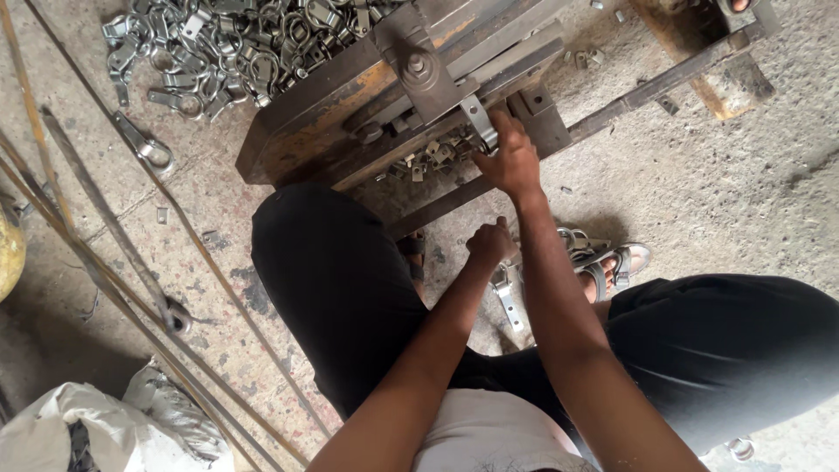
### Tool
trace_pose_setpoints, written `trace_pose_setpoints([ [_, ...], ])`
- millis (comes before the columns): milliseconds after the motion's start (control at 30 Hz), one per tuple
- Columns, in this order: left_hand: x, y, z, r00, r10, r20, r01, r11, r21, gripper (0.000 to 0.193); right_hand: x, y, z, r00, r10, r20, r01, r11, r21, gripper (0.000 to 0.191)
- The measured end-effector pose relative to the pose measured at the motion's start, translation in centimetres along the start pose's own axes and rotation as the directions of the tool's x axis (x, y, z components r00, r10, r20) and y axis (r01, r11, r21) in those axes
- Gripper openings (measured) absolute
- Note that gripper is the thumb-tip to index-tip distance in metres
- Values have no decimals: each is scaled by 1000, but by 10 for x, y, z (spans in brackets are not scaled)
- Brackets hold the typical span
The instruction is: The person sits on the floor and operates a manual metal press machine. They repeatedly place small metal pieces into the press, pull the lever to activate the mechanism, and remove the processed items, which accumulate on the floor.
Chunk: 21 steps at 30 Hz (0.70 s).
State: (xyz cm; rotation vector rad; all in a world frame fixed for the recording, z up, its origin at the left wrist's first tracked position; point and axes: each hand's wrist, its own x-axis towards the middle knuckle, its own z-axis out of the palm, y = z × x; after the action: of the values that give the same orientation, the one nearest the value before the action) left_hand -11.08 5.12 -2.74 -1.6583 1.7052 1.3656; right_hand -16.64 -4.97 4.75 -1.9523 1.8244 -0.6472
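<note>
My right hand [511, 157] reaches up to the rusty steel press block [350, 114] and grips a flat grey metal strap piece [479, 122] set against its front face. Lower down, between my knees, my left hand [491, 243] is closed around another grey metal clamp piece [504, 293] that hangs toward the floor. Small cut metal scraps [433, 157] lie on the block's ledge just left of my right hand.
A heap of finished grey metal clamps [227, 44] lies behind the block at top left. Long steel rods [105, 262] cross the concrete floor on the left. A white sack [96, 428] sits bottom left. My sandalled foot [612, 262] rests beside loose clamps.
</note>
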Motion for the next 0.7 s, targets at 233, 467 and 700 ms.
trace_pose_setpoints([
  [233, 1, -6, -5, 986, 138, -97, -159, 952, -263, 59, 5, 26, -18, 983, 37, -178, 10, 967, 253, 51],
  [467, -2, 1, -20, 976, 136, -169, -214, 748, -628, 41, 23, 27, -46, 905, 421, -59, -361, 835, 416, 50],
  [700, -3, -6, -25, 909, 14, -417, -335, 619, -710, 39, 37, 17, -24, 943, -2, -332, 83, 970, 229, 46],
])
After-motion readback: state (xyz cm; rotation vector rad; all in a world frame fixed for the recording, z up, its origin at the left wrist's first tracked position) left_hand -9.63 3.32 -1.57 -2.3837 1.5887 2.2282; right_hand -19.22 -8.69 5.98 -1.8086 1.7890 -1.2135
